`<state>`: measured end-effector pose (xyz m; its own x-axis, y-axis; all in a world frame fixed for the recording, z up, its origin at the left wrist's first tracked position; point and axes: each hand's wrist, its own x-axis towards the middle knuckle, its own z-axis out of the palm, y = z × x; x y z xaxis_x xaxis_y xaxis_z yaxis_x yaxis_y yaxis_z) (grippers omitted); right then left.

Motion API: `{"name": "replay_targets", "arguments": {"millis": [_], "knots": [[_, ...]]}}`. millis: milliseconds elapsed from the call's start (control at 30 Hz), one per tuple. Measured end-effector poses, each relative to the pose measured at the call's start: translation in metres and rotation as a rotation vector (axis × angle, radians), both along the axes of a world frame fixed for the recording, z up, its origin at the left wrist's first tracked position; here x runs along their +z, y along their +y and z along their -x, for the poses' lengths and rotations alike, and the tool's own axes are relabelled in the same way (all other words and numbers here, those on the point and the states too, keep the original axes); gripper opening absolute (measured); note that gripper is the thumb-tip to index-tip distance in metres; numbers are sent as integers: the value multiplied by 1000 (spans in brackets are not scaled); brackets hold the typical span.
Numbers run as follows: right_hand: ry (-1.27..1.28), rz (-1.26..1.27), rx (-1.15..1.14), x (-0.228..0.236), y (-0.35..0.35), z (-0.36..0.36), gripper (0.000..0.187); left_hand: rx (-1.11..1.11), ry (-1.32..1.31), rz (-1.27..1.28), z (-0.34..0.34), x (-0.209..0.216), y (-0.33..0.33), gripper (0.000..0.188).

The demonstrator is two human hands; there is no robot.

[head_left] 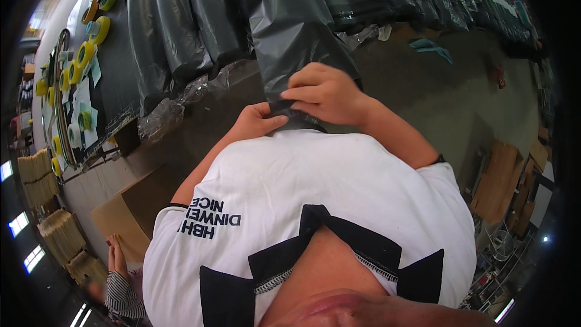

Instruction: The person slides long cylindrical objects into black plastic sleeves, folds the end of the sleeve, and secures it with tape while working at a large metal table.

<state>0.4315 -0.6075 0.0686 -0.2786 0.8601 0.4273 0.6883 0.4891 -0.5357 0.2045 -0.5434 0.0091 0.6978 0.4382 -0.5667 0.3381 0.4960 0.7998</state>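
Note:
A long package in dark grey plastic wrap stretches from the far side toward my body, its near end narrowing between my hands. My left hand grips that near end from the left, the thumb lying on top of the dark film. From the right, my right hand comes over the same end with bent fingers, thumb and fingertips drawn together at the film's edge. Whether a small strip sits between those fingertips is too small to make out. Beside this package lie several similar dark wrapped packages.
Several rolls of yellow and green tape stand at the left near a curved metal rail. Crumpled transparent film hangs off the near ends. A teal scrap lies at right. Cardboard leans lower right. Another person's striped sleeve shows lower left.

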Motion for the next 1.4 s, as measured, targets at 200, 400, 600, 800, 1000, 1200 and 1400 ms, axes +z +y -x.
{"name": "replay_targets", "arguments": {"millis": [200, 400, 600, 800, 1000, 1200, 1400], "knots": [[-29, 194, 116, -23, 11, 32, 18, 69, -23, -215, 1, 7, -8, 16], [75, 451, -17, -16, 7, 40, 15, -123, 41, -520, 9, -6, 1, 18], [-11, 327, -38, -22, 0, 45, 13, -190, 66, -443, 8, -1, 1, 17], [-47, 129, 96, -31, -10, 36, 11, -148, 157, -251, 2, 21, -2, 18], [-166, 362, 92, -111, -129, -35, 12, -314, 134, -941, 21, 25, 24, 31], [-814, 1572, -100, -178, -276, -139, 48, -425, 82, -1892, -9, 32, 73, 59], [-404, 144, -418, -57, -76, -142, 104, -550, -156, -2084, -46, 12, 99, 44]]}}
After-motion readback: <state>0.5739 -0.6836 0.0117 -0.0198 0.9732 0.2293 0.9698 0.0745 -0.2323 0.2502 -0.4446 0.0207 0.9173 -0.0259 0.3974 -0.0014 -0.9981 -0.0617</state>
